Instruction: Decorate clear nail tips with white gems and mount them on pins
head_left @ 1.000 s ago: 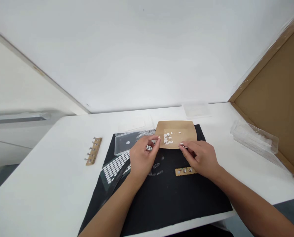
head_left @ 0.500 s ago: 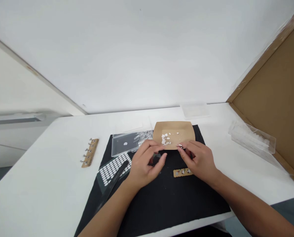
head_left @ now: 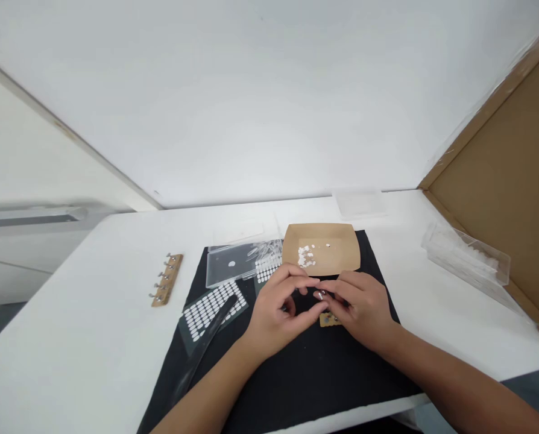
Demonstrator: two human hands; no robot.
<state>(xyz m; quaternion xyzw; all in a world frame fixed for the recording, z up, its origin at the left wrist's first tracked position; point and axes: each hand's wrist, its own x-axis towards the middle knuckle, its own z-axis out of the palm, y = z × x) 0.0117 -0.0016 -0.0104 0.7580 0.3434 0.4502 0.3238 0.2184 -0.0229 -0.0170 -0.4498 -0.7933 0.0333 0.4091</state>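
1. Two hands meet over the black mat (head_left: 296, 367): the left hand (head_left: 276, 310) and right hand (head_left: 364, 307) pinch a tiny shiny piece (head_left: 320, 295) between their fingers.
2. It could slip and vanish on the mat, being so small.
3. A strip (head_left: 327, 320) lies half under the right hand.
4. Behind, a brown tray (head_left: 342, 256) holds white bits (head_left: 306, 254).
5. At the bench's (head_left: 93, 337) right, a clear box (head_left: 466, 259); contents unclear.

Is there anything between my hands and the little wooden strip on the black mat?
Nothing visible. The right hand lies over the wooden strip, hiding most of it; the left hand meets it at the fingertips just above the strip.
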